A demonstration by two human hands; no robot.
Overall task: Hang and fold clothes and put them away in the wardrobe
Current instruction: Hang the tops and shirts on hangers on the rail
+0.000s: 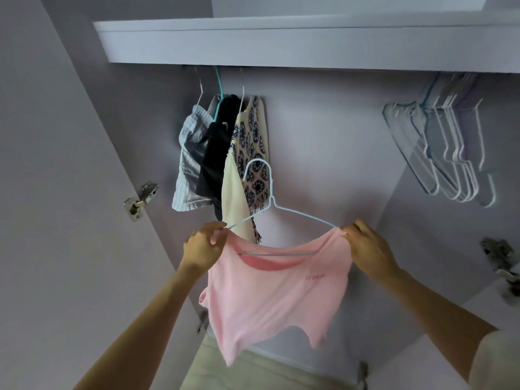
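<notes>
Your left hand (pixel 203 247) has its grip pinched on one shoulder of the pink top (pixel 270 294) and your right hand (pixel 365 246) pinches the other, each at an end of the white wire hanger (pixel 270 204) threaded through its neck. You hold it up inside the open wardrobe (pixel 323 153), just beside the hung clothes (pixel 222 153) on the left. A bunch of bare hangers (pixel 447 144) hangs well apart at the right, under the shelf (pixel 281 43).

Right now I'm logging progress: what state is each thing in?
pink top: on hanger, not yet hung up
wire hanger: held up, hook free
left hand: pinching top's shoulder
right hand: pinching other shoulder
hung clothes: hanging at left
spare hangers: hanging bare at right
</notes>
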